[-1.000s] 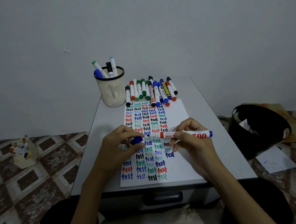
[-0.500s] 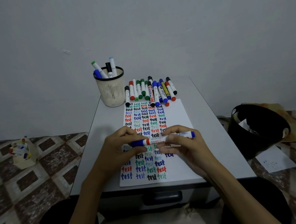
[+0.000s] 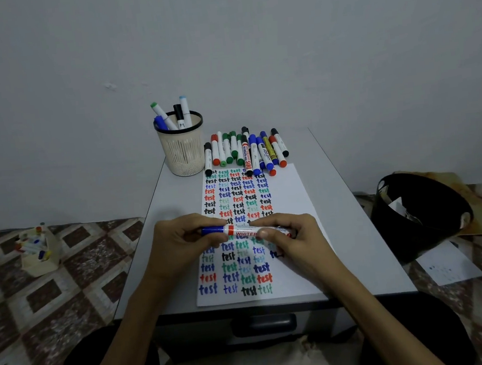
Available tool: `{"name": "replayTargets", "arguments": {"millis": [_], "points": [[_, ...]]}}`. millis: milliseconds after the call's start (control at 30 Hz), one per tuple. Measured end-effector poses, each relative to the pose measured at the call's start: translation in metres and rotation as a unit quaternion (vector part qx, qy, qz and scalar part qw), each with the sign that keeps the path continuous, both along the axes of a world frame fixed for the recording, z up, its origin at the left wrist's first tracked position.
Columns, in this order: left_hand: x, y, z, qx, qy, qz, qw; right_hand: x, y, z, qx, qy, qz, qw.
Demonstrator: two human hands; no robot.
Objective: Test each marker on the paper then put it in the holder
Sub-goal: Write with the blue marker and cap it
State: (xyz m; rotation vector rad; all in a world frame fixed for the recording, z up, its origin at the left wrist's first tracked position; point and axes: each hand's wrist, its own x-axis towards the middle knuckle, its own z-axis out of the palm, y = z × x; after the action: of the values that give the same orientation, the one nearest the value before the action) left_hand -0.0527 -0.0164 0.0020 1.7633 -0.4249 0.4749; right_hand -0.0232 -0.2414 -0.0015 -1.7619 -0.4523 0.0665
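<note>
Blue-capped and white-barrelled, the whiteboard marker lies level across both hands above the middle of the paper. The left hand pinches the blue cap end between thumb and fingertips, closed on it. The right hand wraps the barrel's right half, fingers curled over the top and thumb beneath, so that end is hidden. The marker's long axis runs left to right, nearly parallel to the near edge of the table, with the cap pointing left and a red band just right of it. The cap looks seated on the barrel, though the fingers hide part of the join, so this is not certain.

A second ago the cap was held apart in the left hand and the tip was bare; half a second ago the two were coming together; now the hands sit closer and the marker's blue tail no longer shows past the right hand.

Farther back, at the left, the mesh holder stands upright with four markers in it. Right of it, a row of loose markers lies at the top edge of the paper, whose left columns are filled with "test" in several colours.
</note>
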Motion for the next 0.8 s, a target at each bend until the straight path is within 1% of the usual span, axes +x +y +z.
{"name": "replayTargets", "arguments": {"millis": [133, 200, 267, 367, 467, 500, 600, 700, 733, 800], "points": [[0.0, 0.001, 0.002, 0.019, -0.007, 0.008, 1.0, 0.001, 0.006, 0.001, 0.006, -0.007, -0.012, 1.0], [0.001, 0.003, 0.001, 0.03, -0.008, 0.017, 0.999, 0.002, 0.01, 0.002, 0.004, -0.013, -0.001, 1.0], [0.003, 0.006, -0.002, 0.022, 0.006, 0.028, 0.999, 0.004, 0.013, 0.006, -0.005, -0.024, 0.007, 1.0], [0.004, 0.007, -0.004, 0.015, 0.0, 0.043, 0.999, 0.012, 0.013, 0.015, -0.05, -0.036, 0.023, 0.998], [0.005, 0.002, -0.004, 0.008, -0.01, 0.059, 0.998, 0.021, 0.01, 0.024, -0.102, -0.03, 0.062, 0.992], [0.006, 0.001, -0.005, 0.01, -0.018, 0.06, 0.998, 0.025, 0.011, 0.027, -0.129, -0.045, 0.076, 0.988], [0.008, 0.001, -0.006, 0.041, -0.055, 0.083, 0.994, 0.032, 0.025, 0.039, -0.254, -0.139, 0.083, 0.953], [0.009, 0.001, -0.006, 0.058, -0.051, 0.143, 0.987, 0.042, 0.043, 0.055, -0.353, -0.224, 0.09, 0.904], [0.009, 0.0, -0.007, 0.077, -0.038, 0.166, 0.982, 0.047, 0.049, 0.06, -0.385, -0.252, 0.092, 0.883], [0.013, -0.002, -0.013, 0.104, 0.025, 0.186, 0.977, 0.064, 0.059, 0.065, -0.432, -0.294, 0.061, 0.85]]}}
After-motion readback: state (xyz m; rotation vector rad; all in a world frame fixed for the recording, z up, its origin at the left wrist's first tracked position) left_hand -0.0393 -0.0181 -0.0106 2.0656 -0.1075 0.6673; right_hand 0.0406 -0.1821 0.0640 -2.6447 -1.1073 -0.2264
